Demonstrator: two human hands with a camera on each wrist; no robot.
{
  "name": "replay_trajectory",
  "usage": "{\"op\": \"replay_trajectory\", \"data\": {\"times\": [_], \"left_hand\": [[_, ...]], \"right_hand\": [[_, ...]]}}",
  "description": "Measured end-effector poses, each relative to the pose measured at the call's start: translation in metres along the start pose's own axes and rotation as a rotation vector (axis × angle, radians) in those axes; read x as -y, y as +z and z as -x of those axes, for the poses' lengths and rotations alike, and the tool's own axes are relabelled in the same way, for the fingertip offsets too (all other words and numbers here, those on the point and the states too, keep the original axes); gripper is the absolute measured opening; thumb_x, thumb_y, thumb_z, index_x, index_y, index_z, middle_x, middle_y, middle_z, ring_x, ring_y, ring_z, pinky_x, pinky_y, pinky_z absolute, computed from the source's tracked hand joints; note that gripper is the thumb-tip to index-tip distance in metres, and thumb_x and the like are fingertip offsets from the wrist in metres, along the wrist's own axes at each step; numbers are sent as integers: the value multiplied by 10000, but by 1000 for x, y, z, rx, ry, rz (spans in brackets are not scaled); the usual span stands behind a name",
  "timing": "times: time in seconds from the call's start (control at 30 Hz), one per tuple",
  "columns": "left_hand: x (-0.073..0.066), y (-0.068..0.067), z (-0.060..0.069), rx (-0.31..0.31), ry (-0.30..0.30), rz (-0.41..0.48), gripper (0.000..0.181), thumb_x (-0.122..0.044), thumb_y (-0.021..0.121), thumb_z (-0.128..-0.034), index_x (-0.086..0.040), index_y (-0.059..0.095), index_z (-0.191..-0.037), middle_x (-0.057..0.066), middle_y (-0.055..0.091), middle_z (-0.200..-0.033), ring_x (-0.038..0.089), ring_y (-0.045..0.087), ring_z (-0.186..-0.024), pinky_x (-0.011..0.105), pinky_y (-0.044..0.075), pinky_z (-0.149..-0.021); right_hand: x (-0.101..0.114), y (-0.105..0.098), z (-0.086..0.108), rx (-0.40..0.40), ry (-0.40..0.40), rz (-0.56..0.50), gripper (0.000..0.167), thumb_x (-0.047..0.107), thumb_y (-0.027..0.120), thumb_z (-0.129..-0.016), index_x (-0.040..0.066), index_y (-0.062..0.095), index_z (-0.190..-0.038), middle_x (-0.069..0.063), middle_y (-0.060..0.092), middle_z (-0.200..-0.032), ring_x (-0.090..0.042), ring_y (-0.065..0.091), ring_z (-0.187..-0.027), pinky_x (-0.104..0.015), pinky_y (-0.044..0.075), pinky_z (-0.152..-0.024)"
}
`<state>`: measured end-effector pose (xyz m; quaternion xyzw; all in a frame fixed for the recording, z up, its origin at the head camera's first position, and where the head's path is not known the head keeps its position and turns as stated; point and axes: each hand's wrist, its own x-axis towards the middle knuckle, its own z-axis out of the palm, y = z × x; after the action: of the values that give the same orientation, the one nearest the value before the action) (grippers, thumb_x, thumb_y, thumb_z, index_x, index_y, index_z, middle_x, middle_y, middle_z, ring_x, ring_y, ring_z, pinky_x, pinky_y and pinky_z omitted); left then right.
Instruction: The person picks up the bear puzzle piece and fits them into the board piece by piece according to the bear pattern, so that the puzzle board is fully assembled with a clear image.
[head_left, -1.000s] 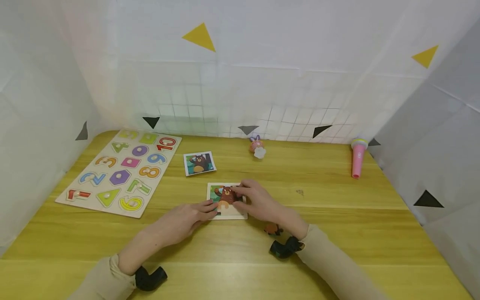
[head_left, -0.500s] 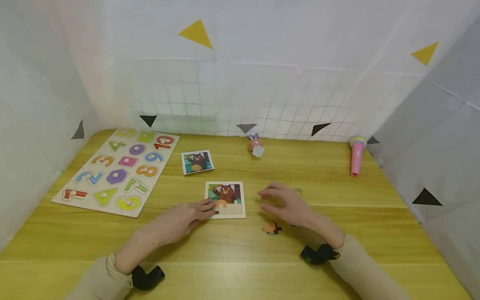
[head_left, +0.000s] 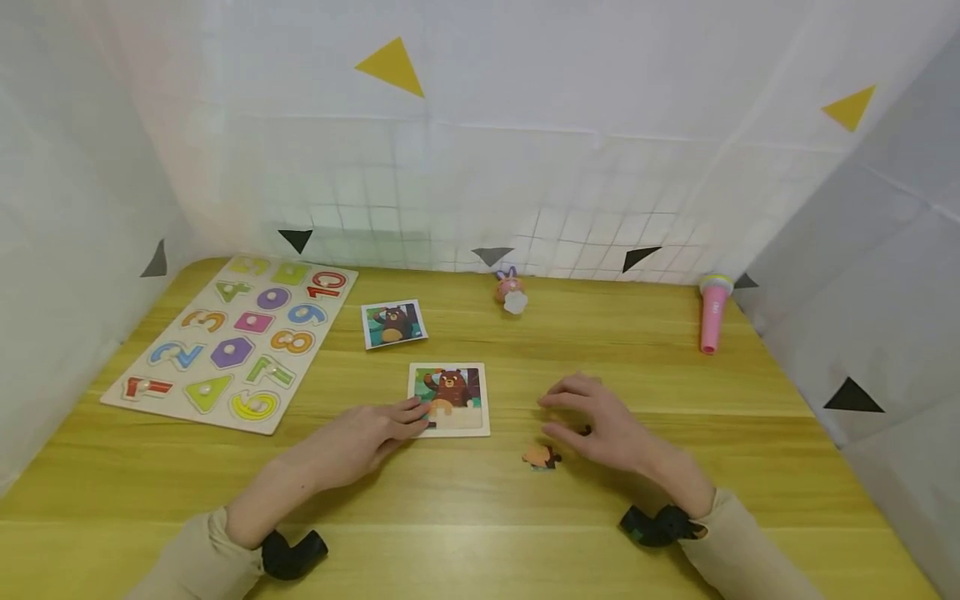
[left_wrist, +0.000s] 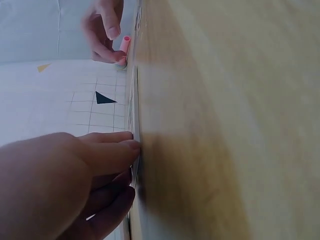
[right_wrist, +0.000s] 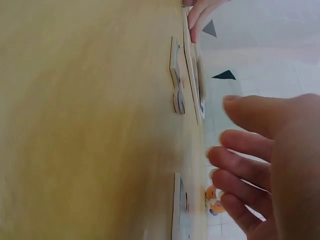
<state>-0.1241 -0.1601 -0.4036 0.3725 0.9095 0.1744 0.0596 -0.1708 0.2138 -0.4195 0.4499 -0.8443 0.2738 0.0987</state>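
Note:
A square bear jigsaw puzzle (head_left: pixel 457 427) lies in its pale frame at the table's middle, with bare wood showing in its lower right part. My left hand (head_left: pixel 367 435) rests its fingertips on the frame's left edge. To the right, my right hand (head_left: pixel 600 421) hovers over the table with fingers apart and nothing between them. An orange and dark puzzle piece (head_left: pixel 540 457) lies just left of that hand. Another puzzle piece (right_wrist: pixel 177 210) lies flat below the hand in the right wrist view; in the head view the hand mostly covers it.
A bear picture card (head_left: pixel 393 325) lies behind the puzzle. The number and shape board (head_left: pixel 300 367) takes up the left side. A small pink rabbit-eared toy (head_left: pixel 511 290) stands at the back, and a pink toy microphone (head_left: pixel 713 321) lies far right.
My right hand has left the puzzle and moved right, uncovering the bear picture and the orange piece. The left hand stays at the frame's edge.

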Motion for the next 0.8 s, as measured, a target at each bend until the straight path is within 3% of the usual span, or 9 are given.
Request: {"op": "replay_trajectory", "data": {"times": [0.2, 0.53, 0.8], "left_hand": [[0, -1, 2, -1, 2, 8, 360, -123, 553, -1028, -77, 606, -1381, 88, 487, -1512, 294, 482, -1379, 495, 467, -1063], [-2, -1, 0, 4, 1, 4, 369, -150, 545, -1035, -90, 594, -1396, 83, 477, -1521, 282, 468, -1392, 494, 453, -1079], [-2, -1, 0, 11, -5, 14, 369, -149, 549, -1033, -84, 596, -1393, 90, 481, -1517, 286, 471, -1389, 498, 453, -1077]], "right_hand": [[1, 1, 1, 46, -5, -2, 297, 279, 823, -837, 147, 746, -1091, 39, 659, -1068, -92, 550, -1010, -315, 469, -845], [1, 2, 8, 112, -18, -91, 425, 435, 884, -728, 218, 732, -1061, 71, 629, -1092, -65, 532, -1002, -250, 469, -821], [0, 4, 8, 138, 5, -142, 350, 381, 876, -748, 218, 738, -1026, 71, 620, -1078, -69, 539, -966, -231, 479, -793]]}}
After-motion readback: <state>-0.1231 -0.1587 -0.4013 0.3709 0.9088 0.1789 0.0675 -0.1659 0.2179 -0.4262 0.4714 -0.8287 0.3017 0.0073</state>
